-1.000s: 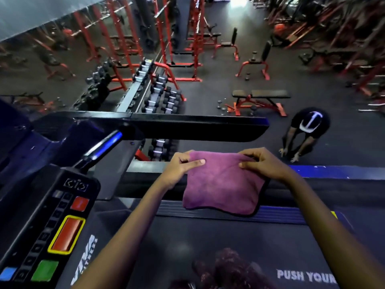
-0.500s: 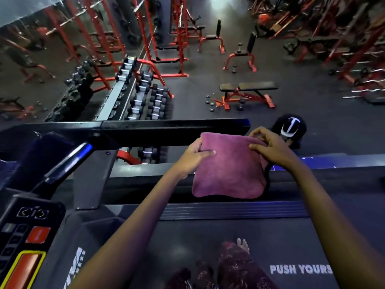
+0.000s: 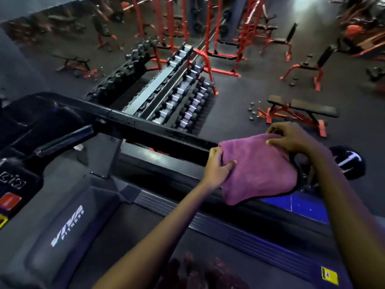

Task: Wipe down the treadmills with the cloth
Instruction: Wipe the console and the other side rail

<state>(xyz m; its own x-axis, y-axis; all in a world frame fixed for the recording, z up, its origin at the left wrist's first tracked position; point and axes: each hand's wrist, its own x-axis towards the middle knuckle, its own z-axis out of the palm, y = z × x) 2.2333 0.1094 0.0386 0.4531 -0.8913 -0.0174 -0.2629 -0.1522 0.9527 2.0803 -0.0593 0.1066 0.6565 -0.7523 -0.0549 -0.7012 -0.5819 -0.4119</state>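
Note:
A folded purple cloth (image 3: 258,170) with a dark hem is draped over the far end of the treadmill's black side handrail (image 3: 145,128). My left hand (image 3: 218,167) grips the cloth's left edge, thumb on top and fingers curled under. My right hand (image 3: 289,138) pinches the cloth's upper right corner. The treadmill belt (image 3: 129,247) lies below my arms, and the console (image 3: 14,184) with a red button sits at the left edge.
Beyond the rail a dumbbell rack (image 3: 177,92), red squat racks (image 3: 227,38) and a red bench (image 3: 300,113) stand on the gym floor. A person in a dark cap (image 3: 348,161) crouches just right of the cloth. Blue-lit side rail (image 3: 295,203) runs under it.
Both hands have carried the cloth up and onto the end of the handrail. The view has swung left and tilted, so the cloth now sits further right.

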